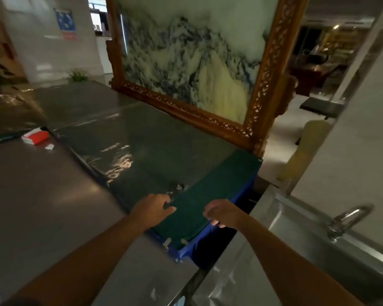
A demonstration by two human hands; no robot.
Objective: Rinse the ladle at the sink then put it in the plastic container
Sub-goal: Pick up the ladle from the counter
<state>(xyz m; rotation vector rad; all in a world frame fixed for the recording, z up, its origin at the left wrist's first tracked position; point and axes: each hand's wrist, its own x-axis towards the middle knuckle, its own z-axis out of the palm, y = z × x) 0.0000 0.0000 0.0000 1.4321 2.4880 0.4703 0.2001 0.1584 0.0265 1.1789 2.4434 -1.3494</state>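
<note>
The left hand [155, 206] is resting on the glass-topped surface [142, 138], fingers loosely apart and empty; the right hand [221, 214] is curling empty over its edge. No ladle is showing; only a small blurred metal object [176, 187] is lying beyond the left fingertips, so a hasty reach risks grabbing wrongly; the sink [318, 246] is waiting at the right.

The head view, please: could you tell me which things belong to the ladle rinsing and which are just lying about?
For the job: ladle on the green cloth, near the left hand; sink; tap.
Lying about: red-and-white box; framed stone panel.
</note>
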